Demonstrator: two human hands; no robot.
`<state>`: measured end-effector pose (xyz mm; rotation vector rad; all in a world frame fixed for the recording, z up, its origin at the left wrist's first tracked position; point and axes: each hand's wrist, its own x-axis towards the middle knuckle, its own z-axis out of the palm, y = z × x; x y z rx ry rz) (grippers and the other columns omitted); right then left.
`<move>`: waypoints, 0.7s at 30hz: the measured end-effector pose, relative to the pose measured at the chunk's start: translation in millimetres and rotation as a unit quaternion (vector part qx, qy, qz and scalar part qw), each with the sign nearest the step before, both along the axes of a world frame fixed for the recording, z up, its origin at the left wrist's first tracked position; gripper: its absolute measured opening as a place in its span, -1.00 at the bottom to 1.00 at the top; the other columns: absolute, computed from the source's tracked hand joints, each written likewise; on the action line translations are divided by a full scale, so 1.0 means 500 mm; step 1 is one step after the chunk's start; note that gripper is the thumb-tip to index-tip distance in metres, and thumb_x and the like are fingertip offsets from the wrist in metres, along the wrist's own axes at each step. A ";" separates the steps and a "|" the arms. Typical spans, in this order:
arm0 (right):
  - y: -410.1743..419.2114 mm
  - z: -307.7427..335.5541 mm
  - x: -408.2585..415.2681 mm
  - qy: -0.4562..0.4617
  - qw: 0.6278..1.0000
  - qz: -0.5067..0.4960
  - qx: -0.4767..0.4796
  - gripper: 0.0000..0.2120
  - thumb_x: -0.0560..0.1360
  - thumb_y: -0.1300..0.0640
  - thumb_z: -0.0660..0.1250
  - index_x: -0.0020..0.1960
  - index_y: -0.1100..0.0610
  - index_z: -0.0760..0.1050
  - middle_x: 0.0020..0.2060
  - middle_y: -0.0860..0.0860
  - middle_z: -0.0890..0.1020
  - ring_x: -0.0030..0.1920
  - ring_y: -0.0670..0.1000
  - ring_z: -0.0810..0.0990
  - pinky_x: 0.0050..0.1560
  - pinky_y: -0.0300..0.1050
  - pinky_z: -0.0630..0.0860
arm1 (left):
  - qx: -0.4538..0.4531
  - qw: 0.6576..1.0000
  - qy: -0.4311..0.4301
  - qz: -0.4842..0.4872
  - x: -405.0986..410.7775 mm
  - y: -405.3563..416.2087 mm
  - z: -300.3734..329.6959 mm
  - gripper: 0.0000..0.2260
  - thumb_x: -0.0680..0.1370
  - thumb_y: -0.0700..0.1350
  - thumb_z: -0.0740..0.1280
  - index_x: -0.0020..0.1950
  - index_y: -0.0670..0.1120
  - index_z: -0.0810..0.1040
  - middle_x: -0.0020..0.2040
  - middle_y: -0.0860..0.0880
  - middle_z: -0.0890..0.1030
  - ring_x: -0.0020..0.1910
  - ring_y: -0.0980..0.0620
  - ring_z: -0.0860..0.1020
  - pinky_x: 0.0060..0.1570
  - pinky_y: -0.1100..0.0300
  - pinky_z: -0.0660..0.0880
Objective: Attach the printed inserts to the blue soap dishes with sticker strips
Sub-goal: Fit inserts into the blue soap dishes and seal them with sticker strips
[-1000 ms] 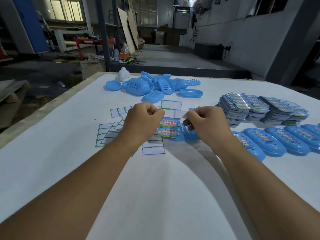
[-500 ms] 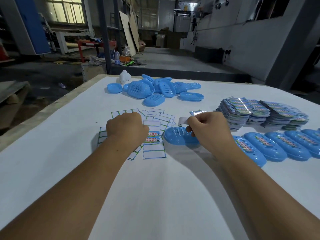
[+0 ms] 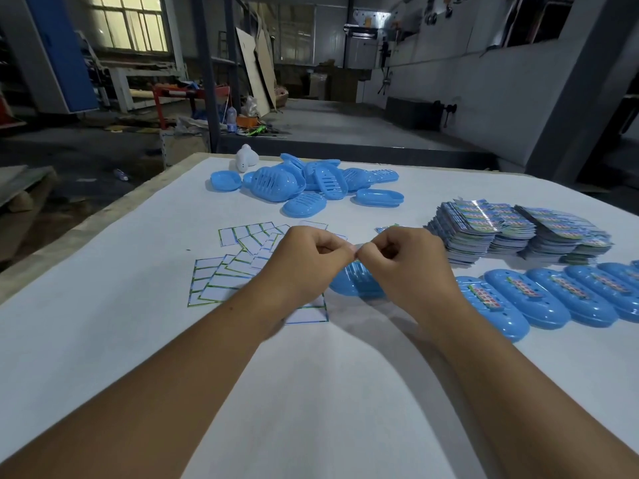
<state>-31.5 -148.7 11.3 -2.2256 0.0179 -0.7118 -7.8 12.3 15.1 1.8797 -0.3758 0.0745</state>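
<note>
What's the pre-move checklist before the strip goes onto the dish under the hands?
1. Strip held: left hand and right hand meet fingertip to fingertip over something small and pale; whether it is a strip, cannot tell.
2. Target soap dish on the table under the hands: ok.
3. Printed insert on that dish: hidden by the hands, cannot tell.
4. Sticker sheets beside the left hand: ok.
5. Insert stacks beside the right hand: ok.
6. Finished row apart from the target dish: ok.

Blue soap dishes (image 3: 358,283), green-bordered white sticker sheets (image 3: 221,283), white table cover (image 3: 103,340).
</note>
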 end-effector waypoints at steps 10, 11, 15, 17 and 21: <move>-0.001 0.000 -0.001 -0.003 0.999 0.046 -0.010 -0.77 0.48 0.08 0.37 -0.35 0.05 0.56 -0.49 -0.13 0.56 -0.46 -0.14 0.42 -0.38 -0.20 0.37 | -0.011 1.000 0.015 0.000 -0.004 0.000 0.006 -0.85 0.55 -0.04 0.44 -0.21 0.00 0.69 -0.38 0.17 0.65 -0.47 0.31 0.52 -0.48 0.51 0.35; -0.001 0.001 -0.003 -0.005 0.998 0.060 -0.015 -0.76 0.51 0.08 0.37 -0.33 0.06 0.59 -0.48 -0.13 0.56 -0.45 -0.13 0.42 -0.36 -0.17 0.37 | -0.019 1.000 0.015 0.005 -0.003 0.001 0.006 -0.87 0.54 -0.03 0.45 -0.20 0.00 0.70 -0.34 0.16 0.67 -0.40 0.31 0.57 -0.43 0.51 0.39; 0.000 0.002 -0.002 -0.001 0.997 0.070 -0.028 -0.74 0.57 0.06 0.36 -0.26 0.09 0.64 -0.50 -0.22 0.54 -0.44 -0.14 0.44 -0.35 -0.19 0.30 | -0.039 0.999 0.001 0.025 0.003 0.006 0.009 -0.90 0.50 -0.01 0.50 -0.21 0.04 0.70 -0.25 0.15 0.71 -0.22 0.28 0.64 -0.29 0.50 0.47; -0.004 0.001 0.004 0.006 0.999 0.027 -0.029 -0.71 0.56 0.04 0.34 -0.26 0.18 0.63 -0.45 -0.05 0.59 -0.45 -0.08 0.42 -0.36 -0.10 0.35 | -0.046 0.998 -0.003 0.034 0.005 0.006 0.010 -0.87 0.48 -0.01 0.51 -0.26 0.04 0.68 -0.29 0.17 0.69 -0.28 0.33 0.61 -0.34 0.52 0.43; -0.018 0.006 0.011 0.042 0.999 -0.009 0.010 -0.67 0.51 0.01 0.39 -0.30 0.23 0.62 -0.42 0.13 0.60 -0.43 -0.05 0.41 -0.33 -0.12 0.39 | -0.048 0.998 0.012 0.043 0.008 0.004 0.012 -0.87 0.49 0.00 0.50 -0.23 0.01 0.68 -0.37 0.19 0.65 -0.38 0.35 0.56 -0.42 0.51 0.40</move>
